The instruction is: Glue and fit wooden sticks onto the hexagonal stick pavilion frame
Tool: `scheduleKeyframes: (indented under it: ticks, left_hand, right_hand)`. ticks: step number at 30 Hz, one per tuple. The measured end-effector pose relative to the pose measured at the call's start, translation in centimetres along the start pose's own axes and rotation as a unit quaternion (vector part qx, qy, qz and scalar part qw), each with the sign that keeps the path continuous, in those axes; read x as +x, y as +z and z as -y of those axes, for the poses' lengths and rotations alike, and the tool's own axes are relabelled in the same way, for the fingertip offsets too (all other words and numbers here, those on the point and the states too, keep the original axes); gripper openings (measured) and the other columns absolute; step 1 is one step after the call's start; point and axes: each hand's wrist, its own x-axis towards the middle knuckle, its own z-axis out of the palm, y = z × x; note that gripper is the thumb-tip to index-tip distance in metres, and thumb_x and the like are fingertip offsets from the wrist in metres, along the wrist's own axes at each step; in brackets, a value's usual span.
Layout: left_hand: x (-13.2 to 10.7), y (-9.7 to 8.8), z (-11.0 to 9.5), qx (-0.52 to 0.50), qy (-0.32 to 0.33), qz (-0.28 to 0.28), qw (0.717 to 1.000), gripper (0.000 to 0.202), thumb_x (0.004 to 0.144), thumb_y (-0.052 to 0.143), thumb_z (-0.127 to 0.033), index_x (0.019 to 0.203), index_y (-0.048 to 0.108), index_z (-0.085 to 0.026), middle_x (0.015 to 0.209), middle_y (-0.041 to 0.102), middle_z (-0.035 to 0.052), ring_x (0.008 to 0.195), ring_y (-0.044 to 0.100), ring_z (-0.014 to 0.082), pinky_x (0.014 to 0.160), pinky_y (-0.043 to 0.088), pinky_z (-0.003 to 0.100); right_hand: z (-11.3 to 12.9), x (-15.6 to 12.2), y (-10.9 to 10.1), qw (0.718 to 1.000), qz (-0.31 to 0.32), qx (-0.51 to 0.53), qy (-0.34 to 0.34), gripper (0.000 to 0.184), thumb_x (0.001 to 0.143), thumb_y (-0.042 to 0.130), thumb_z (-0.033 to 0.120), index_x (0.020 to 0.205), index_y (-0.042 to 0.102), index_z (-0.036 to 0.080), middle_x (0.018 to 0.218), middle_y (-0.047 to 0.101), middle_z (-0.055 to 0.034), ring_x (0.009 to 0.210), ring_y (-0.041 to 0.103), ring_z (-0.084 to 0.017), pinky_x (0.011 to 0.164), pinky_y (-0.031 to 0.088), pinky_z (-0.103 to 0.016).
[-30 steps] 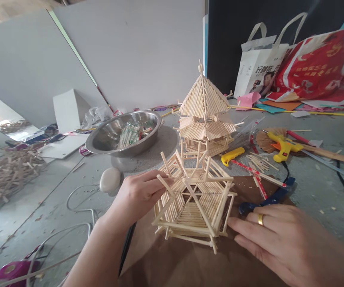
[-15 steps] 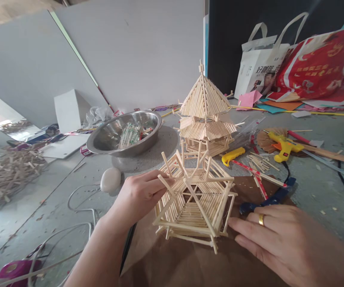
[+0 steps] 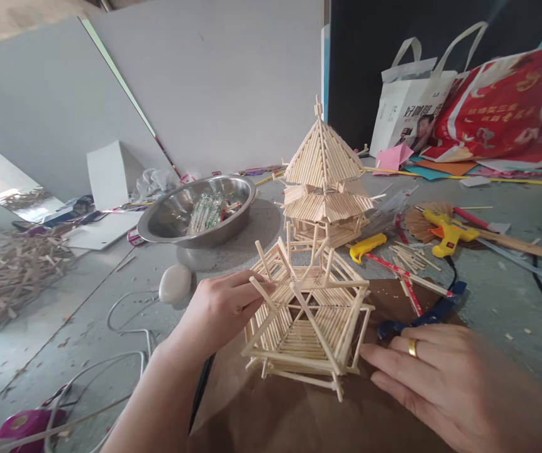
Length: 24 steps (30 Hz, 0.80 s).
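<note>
- Head view: a person's left hand (image 3: 221, 305) grips the left rim of a hexagonal stick frame (image 3: 306, 321), fingers closed around its upright sticks, thumb pressed on the outer wall.
- Head view: the right hand (image 3: 445, 384) lies flat and spread on the brown paper (image 3: 299, 421), holding nothing; its fingertips (image 3: 370, 365) sit just beside the frame's lower right corner, and whether they touch it cannot be told.
- Head view: the frame stands on the paper at the near edge of the desk (image 3: 511, 296), open side up, spokes meeting at its centre.
- Head view: a finished two-tier pagoda (image 3: 325, 182) stands just behind it, close enough that a sideways slip of the frame could strike it.
- Judged from this, the steadying goes best with light, even pressure: the sticks look thin and glued, so a hard squeeze on the left could spring a joint.
- The right palm is best kept low on the paper, so the sheet and the frame do not slide together.
- Head view: a blue glue gun (image 3: 422, 314) lies near the right hand, its cord running back toward a yellow glue gun (image 3: 445, 229); the cord is worth keeping apart from the frame.
- Head view: a steel bowl (image 3: 200, 211) sits behind the left hand, and a stick pile (image 3: 11, 270) lies far left, well apart.
</note>
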Motion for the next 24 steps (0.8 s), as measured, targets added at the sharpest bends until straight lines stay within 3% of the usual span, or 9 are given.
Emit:
scheduleKeyframes:
  ticks: [24]
  left_hand:
    - [-0.09,-0.01,-0.11,0.064,0.009,-0.006,0.998,0.017,0.081,0.049,-0.014,0.073,0.062,-0.018,0.075,0.068,0.0005,0.063,0.062,0.0095,0.051,0.047,0.019]
  right_hand:
    - [0.23,0.16,-0.35,1.0,-0.007,-0.008,0.0,0.037,0.091,0.03,0.018,0.078,0.064,0.019,0.059,0.065,-0.0002,0.05,0.055,-0.009,0.053,0.042,-0.021]
